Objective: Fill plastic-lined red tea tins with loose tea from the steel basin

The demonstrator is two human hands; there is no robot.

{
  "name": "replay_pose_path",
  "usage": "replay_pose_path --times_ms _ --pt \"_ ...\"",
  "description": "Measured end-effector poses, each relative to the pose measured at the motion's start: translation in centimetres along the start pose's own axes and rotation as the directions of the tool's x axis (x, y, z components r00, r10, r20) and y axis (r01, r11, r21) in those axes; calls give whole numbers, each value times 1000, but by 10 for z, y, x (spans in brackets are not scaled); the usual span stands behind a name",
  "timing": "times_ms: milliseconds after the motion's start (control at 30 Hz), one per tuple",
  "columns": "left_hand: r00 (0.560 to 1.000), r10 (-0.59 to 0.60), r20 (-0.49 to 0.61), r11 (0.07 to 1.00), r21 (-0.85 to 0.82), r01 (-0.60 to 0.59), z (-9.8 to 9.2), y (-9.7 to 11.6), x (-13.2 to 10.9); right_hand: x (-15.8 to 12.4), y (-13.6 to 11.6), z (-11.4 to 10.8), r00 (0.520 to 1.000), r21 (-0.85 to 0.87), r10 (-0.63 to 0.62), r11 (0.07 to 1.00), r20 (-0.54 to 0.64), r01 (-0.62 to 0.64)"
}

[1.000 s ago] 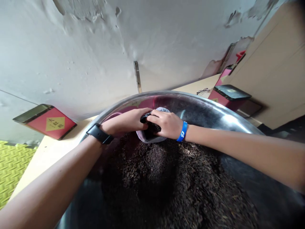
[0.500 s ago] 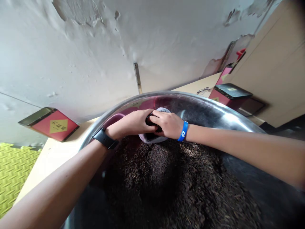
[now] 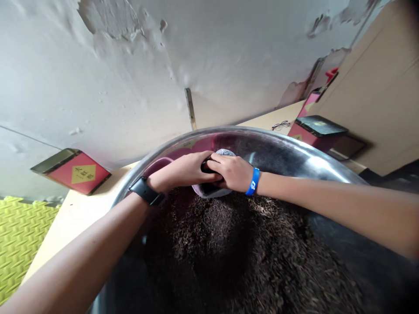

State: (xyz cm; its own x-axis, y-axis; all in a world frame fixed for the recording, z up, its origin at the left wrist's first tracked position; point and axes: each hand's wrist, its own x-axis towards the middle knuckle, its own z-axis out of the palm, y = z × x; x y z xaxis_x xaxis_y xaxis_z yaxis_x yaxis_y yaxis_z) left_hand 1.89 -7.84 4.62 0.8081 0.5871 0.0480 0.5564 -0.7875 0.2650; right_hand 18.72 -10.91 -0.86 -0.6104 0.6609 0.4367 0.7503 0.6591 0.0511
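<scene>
A large steel basin (image 3: 314, 162) holds a heap of dark loose tea leaves (image 3: 235, 248). At its far side sits a small grey-white bag or pouch (image 3: 211, 191) filled with leaves. My left hand (image 3: 183, 170), with a black watch on the wrist, and my right hand (image 3: 234, 172), with a blue wristband, meet over the pouch. Both hands have their fingers curled and pressed onto a dark clump of leaves at the pouch's mouth. The fingertips are partly hidden by each other.
A red tea tin (image 3: 72, 171) lies on the wooden table (image 3: 68, 213) at the left. Another red tin with a dark lid (image 3: 316, 131) and a pair of glasses (image 3: 280, 125) sit at the back right. A peeling white wall rises behind; green matting (image 3: 16, 235) covers the floor.
Both hands have closed in tighter over the pouch, covering more of the leaves in it. The view has shifted slightly to the left.
</scene>
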Motion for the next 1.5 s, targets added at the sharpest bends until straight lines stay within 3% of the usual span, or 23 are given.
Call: replay_pose_path --times_ms 267,433,667,1100,1500 --pt "994 -4 -109 990 140 19 8 -3 4 0 1 3 1000 -28 -6 1000 -11 6" --pt "999 0 -33 997 79 2 4 -1 2 0 0 2 1000 1 6 1000 10 -6" --pt "993 -18 -120 996 88 28 17 -5 8 0 4 3 1000 -3 -4 1000 27 4" --pt "996 5 -91 998 69 1 14 -3 5 -1 4 5 999 1 -20 1000 35 20" --pt "982 -45 -181 965 247 90 26 1 6 0 2 6 997 4 -50 999 54 50"
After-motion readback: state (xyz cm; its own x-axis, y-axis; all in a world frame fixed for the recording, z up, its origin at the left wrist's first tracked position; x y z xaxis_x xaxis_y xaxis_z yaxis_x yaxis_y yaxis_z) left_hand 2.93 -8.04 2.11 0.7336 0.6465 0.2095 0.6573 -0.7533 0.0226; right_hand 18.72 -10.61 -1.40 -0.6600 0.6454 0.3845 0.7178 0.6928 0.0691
